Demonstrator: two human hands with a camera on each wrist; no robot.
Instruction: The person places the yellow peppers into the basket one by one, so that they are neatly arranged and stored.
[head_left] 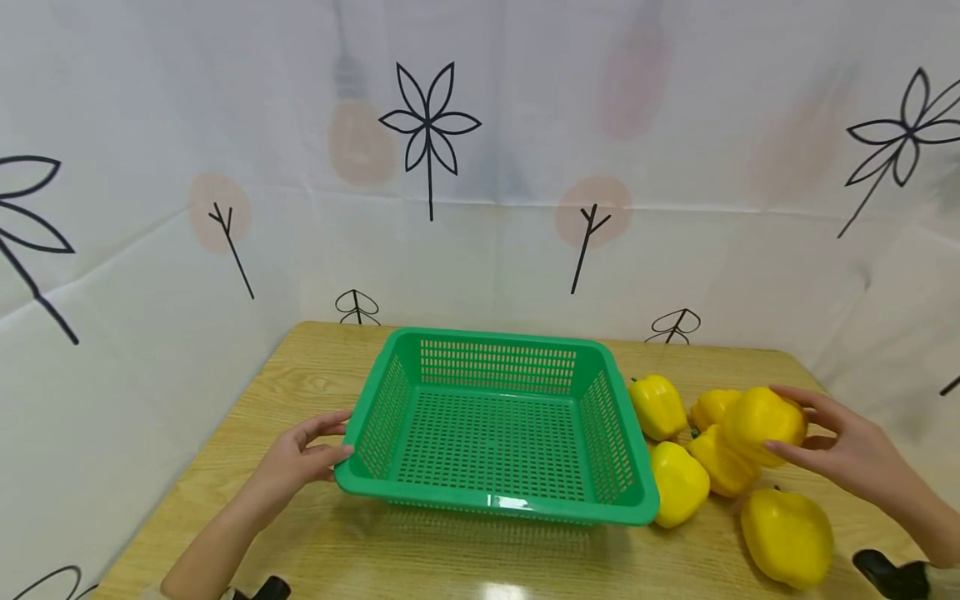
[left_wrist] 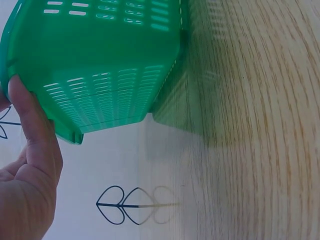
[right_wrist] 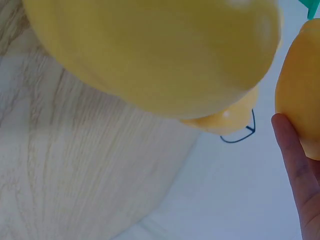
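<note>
Green basket (head_left: 450,495) sits on wood-grain tbl (head_left: 322,542), wht plant-print cloth (head_left: 495,267) behind.

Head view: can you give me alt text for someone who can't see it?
A person's right hand grips a yellow bell pepper near five more peppers at the right of a wooden table, while the left hand holds the rim of a green basket. Behind is a white backdrop with plant drawings.

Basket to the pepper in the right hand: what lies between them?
In the head view, two peppers lie beside the basket, and two more peppers lie nearer the held pepper.
</note>
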